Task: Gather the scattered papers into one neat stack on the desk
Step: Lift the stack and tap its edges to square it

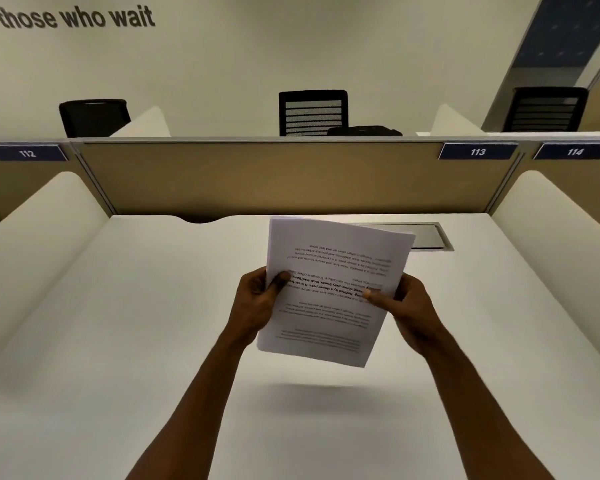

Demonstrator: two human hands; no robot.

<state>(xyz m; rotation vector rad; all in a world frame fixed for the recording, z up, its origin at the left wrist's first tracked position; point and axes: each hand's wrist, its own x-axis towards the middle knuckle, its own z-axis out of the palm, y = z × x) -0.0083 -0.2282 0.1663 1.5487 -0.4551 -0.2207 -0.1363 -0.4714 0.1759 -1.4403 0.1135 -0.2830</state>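
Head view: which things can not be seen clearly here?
- Sheet count in the papers: only the top page shows; the edges are too thin to count.
- Printed text: upside down, mostly too small and blurred.
- Fingers of the left hand and right hand: behind the papers; only thumbs show.
- Wall lettering: cut off by the picture's edges.

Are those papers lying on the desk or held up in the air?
Held up. Both hands grip the papers, left hand and right hand, and their shadow falls on the desk below.
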